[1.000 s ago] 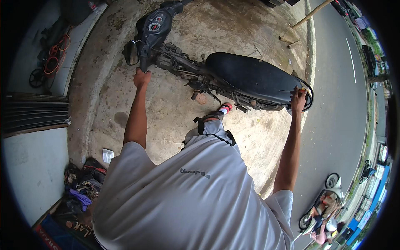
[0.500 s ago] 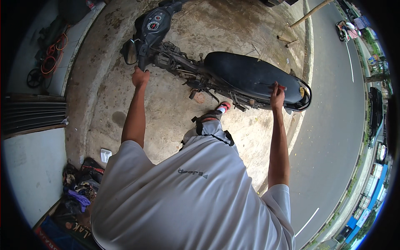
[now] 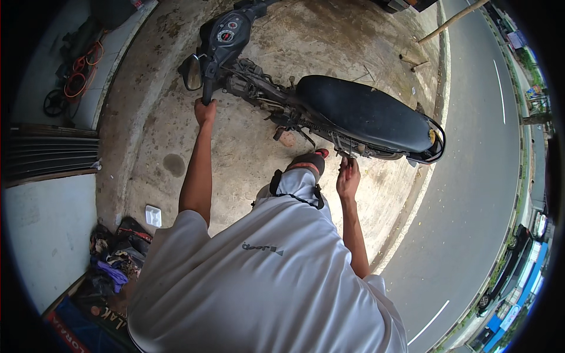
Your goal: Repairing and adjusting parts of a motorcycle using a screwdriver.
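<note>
A dark motorbike (image 3: 259, 88), partly stripped of its covers, stands across the pavement in front of me. My left hand (image 3: 205, 112) is closed round the end of its left handlebar grip (image 3: 208, 91), below the mirror (image 3: 192, 72). Low beside the rear of the bike, under the long black seat (image 3: 365, 112), is my right hand (image 3: 348, 179). Its fingers are wrapped round a red-handled screwdriver (image 3: 352, 170), mostly hidden in the palm. The fingertips are close to the metal parts below the seat; whether they touch I cannot tell. One foot in a red shoe (image 3: 322, 153) is beside the bike.
A kerb (image 3: 421, 200) separates the pavement from the road (image 3: 465, 194) on the right. Wooden poles (image 3: 453, 22) stand at the far right. At left are a white foam box (image 3: 153, 216), piled bags (image 3: 118, 253), a wall (image 3: 53, 235) and an orange hose (image 3: 76, 85).
My right hand has come down and left from the seat to the bike's lower side, still holding the screwdriver. The left hand stays on the grip. The view has shifted slightly.
</note>
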`<state>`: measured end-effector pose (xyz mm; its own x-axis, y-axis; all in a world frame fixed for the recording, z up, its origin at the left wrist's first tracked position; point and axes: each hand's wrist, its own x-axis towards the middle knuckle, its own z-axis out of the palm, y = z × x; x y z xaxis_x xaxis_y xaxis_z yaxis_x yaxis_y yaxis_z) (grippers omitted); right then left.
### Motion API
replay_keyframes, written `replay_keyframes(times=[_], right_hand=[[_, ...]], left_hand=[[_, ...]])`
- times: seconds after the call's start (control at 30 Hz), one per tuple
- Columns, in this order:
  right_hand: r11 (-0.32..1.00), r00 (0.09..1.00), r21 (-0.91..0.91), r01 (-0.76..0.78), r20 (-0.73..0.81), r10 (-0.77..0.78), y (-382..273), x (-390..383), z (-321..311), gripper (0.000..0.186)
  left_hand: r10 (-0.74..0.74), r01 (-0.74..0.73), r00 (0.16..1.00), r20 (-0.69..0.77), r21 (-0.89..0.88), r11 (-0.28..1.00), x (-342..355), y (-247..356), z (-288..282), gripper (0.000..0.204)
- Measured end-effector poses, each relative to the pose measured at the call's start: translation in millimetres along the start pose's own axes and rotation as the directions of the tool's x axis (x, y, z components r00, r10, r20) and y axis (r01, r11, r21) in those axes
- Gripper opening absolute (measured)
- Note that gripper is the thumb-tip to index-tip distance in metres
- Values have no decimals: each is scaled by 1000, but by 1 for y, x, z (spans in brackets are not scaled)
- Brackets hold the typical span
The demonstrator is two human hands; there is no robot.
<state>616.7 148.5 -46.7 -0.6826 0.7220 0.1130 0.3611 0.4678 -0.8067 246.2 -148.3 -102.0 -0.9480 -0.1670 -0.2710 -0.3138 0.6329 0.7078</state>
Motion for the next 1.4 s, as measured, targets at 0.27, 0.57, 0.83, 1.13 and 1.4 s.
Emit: replay_keyframes(times=[0.27,0.57,0.83,1.13,1.4], right_hand=[[951,950,67,-303,94,296,91,-85,27,26],[847,825,-22,-531,214,523,85,-85,36,16],[818,742,-104,-566,367,560,73,-103,143,11],[859,700,37,-510,598,390,76,-9,347,23],[934,870,358,0,460,-177,98,109,462,21]], left_hand=[[131,-160,801,584,-2,987,-149,-15,103,28],[-406,-888,67,911,240,392,-228,-81,160,59],[-109,-422,-402,909,-79,903,-165,-142,5,39],[-510,-424,-516,688,313,850,-117,-130,-8,50],[258,-494,415,873,-22,869,100,-221,232,48]])
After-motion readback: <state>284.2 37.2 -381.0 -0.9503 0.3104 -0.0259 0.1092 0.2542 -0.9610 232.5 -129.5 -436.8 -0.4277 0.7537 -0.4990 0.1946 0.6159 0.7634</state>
